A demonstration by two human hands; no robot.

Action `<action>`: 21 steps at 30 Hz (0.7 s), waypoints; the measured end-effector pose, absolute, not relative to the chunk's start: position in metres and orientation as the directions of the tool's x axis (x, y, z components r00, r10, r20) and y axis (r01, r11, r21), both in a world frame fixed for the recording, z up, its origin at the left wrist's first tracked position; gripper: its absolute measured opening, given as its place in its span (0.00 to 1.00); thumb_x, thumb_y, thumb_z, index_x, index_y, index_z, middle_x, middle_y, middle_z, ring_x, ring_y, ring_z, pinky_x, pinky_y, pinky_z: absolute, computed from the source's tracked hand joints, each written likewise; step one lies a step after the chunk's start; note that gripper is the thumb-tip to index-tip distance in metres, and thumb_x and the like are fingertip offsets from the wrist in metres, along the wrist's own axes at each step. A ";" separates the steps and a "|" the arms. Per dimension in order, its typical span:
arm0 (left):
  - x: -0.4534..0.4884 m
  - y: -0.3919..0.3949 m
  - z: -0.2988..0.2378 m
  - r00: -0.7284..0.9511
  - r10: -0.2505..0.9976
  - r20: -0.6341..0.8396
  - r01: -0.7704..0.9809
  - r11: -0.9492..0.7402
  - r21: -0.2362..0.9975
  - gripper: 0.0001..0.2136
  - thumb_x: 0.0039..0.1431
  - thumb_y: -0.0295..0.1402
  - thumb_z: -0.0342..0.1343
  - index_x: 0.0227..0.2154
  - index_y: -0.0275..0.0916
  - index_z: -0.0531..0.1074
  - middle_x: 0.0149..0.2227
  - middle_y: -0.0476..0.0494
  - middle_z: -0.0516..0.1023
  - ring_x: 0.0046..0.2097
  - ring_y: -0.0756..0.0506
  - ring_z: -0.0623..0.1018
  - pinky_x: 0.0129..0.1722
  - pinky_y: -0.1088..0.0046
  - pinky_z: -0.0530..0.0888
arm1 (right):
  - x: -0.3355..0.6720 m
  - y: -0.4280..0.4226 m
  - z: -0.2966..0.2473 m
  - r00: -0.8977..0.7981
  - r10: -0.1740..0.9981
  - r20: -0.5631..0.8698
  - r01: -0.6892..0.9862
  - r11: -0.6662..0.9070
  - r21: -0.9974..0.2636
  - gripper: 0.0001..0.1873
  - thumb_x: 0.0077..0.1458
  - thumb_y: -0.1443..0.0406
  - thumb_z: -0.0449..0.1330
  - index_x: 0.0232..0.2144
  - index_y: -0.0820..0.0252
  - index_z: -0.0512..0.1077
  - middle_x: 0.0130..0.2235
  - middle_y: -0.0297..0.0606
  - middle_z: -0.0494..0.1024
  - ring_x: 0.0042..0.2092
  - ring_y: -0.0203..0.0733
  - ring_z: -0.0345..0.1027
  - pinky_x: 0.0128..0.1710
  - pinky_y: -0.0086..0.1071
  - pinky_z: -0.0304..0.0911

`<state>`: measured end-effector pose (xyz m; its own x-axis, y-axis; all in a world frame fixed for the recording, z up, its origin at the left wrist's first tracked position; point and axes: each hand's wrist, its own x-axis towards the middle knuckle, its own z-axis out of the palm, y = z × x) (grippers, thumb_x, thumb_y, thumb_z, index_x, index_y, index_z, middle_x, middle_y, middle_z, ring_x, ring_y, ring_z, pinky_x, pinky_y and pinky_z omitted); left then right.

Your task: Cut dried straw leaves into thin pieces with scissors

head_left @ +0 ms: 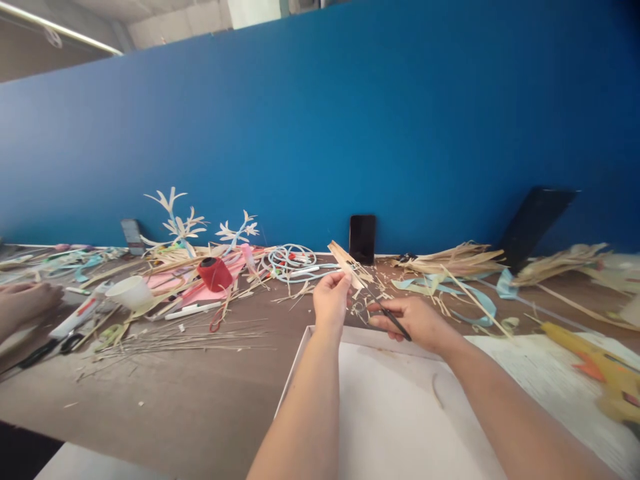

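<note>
**Strip and scissors over the far rim of the tray**

Shows the left hand (330, 300) just above the far rim of the white tray (299, 363), fingertips pressed together in a pinch on the lower end of a pale leaf strip (347, 265). Sets the strip's long axis slanting up, leftward and away from the tray. Places the right hand (417, 320) just right of it over the same rim, fingers curled around black scissors (395, 319), blades aimed at the strip's lower part; blade gap too small to tell. Leaves bare tray floor on the near side; crowds the far side with cuttings, a phone (362, 238) beyond. Places a yellow glue gun (595, 360) right of the tray and another person's hand (25, 300) well left.
</note>
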<state>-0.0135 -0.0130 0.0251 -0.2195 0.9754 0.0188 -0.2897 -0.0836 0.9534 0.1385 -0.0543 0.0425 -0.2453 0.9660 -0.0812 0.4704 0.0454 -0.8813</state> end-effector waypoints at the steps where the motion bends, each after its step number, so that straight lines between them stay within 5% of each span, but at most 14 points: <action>1: -0.013 -0.013 0.025 -0.206 0.978 0.021 -0.288 -0.081 0.954 0.10 0.46 0.35 0.58 0.29 0.34 0.71 0.19 0.52 0.67 0.19 0.56 0.64 0.19 0.82 0.60 | 0.138 -0.054 0.042 -0.247 0.966 -0.081 0.466 0.045 -0.883 0.28 0.41 0.50 0.62 0.40 0.64 0.75 0.14 0.28 0.63 0.20 0.33 0.55 0.22 0.28 0.55; 21: -0.012 -0.015 0.024 -0.149 0.989 0.015 -0.302 -0.060 0.951 0.10 0.45 0.36 0.59 0.28 0.35 0.72 0.18 0.52 0.66 0.18 0.57 0.62 0.17 0.82 0.57 | 0.139 -0.053 0.043 -0.244 0.968 -0.067 0.478 0.059 -0.876 0.32 0.41 0.49 0.62 0.43 0.66 0.74 0.14 0.28 0.63 0.19 0.32 0.54 0.21 0.28 0.54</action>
